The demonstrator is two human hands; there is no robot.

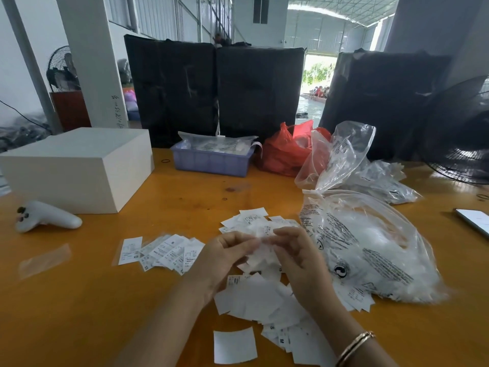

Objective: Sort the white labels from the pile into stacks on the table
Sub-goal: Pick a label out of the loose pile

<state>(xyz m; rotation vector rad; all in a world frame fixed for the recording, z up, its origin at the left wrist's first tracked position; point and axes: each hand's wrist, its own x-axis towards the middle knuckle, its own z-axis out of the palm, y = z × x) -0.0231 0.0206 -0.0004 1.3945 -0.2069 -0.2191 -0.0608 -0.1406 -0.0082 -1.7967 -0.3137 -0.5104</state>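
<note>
A loose pile of white labels (254, 300) lies on the orange table (79, 300) under and around my hands. My left hand (222, 256) and my right hand (296, 252) meet above the pile, and both pinch a blurred white label (260, 254) between their fingertips. A fanned row of sorted labels (164, 251) lies to the left of my left hand. More labels (254, 218) are scattered just beyond my hands. A single blank label (234, 345) sits near the table's front.
A big clear plastic bag (370, 250) lies right of the pile, with more clear bags (341, 154) behind it. A white box (76, 165) and a white controller (45, 215) sit at the left. A purple basket (211, 161), a red bag (283, 152) and a phone (473, 221) are further off.
</note>
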